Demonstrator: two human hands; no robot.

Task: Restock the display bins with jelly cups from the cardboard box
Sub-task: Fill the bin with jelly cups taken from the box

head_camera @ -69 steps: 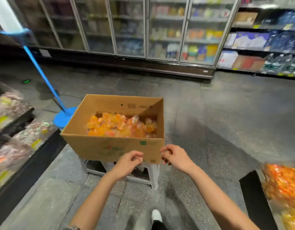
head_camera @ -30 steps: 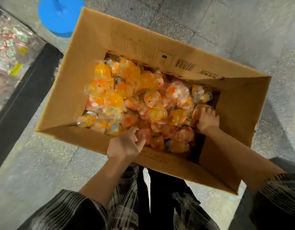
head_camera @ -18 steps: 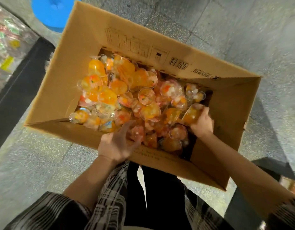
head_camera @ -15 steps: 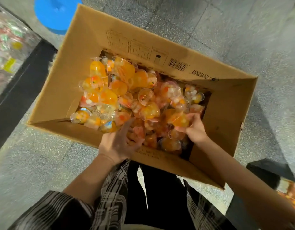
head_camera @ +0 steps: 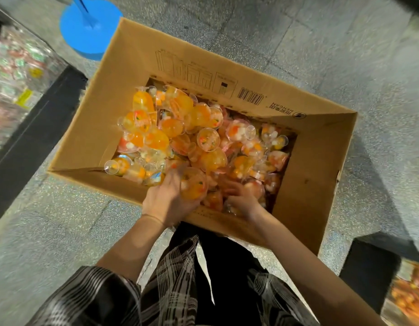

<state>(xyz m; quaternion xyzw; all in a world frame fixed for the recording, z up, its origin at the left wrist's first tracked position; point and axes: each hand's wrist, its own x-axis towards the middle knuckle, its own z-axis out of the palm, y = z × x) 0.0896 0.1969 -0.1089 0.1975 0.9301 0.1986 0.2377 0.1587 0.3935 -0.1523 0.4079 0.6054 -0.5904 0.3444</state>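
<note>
Gathering step: left hand (head_camera: 167, 201) cradles a jelly cup (head_camera: 193, 184) in curled fingers at the cardboard box (head_camera: 319, 175) near edge, right hand (head_camera: 242, 200) digs at 3 o'clock, grip unclear; next, carry to bin (head_camera: 408, 292) at 4 o'clock.

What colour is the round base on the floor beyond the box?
Bright blue; the round base shows clearly in the head view.

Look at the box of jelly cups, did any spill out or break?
Nothing stands out. The jelly cups lie jumbled inside the cardboard box; none show on the floor. The left hand holds one cup; the right hand digs among others.
</note>
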